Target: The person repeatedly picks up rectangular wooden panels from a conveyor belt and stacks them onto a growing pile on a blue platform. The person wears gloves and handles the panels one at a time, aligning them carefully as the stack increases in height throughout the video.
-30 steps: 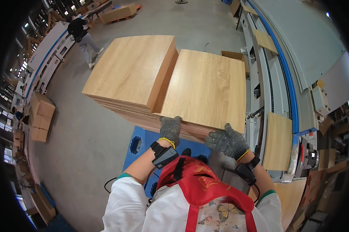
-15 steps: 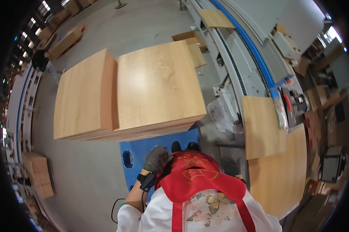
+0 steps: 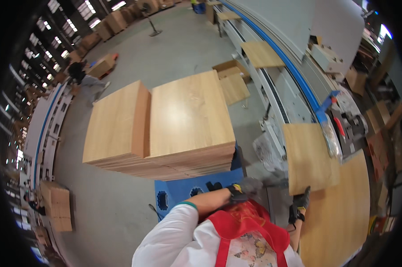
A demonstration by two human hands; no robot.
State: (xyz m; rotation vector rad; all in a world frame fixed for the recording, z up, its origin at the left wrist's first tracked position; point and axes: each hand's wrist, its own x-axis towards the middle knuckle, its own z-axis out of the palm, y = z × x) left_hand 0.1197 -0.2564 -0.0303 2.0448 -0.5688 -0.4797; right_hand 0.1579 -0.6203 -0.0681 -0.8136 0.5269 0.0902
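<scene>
My right hand (image 3: 301, 200), in a dark glove, is at the near edge of a small light-wood panel (image 3: 308, 153). A finger or thumb lies over that edge, and the hand looks closed on it; the underside is hidden. The panel overlaps a larger wood panel (image 3: 339, 218) on the right. My left hand (image 3: 250, 187), in a grey glove, reaches across my front toward the right, in the gap short of the small panel. Motion smears its fingers, and nothing can be made out in them.
Two stacks of wood panels, a left stack (image 3: 114, 124) and a right stack (image 3: 189, 118), stand ahead above a blue base (image 3: 176, 184) with round cutouts. A conveyor (image 3: 272, 95) with a blue rail runs along the right. Plastic wrap (image 3: 267, 149) hangs beside it. Another person (image 3: 87, 80) bends at far left.
My left hand has swung from above the blue base rightward across my body. My right hand has come into view at the small panel's edge. My view has shifted, showing more of the far hall.
</scene>
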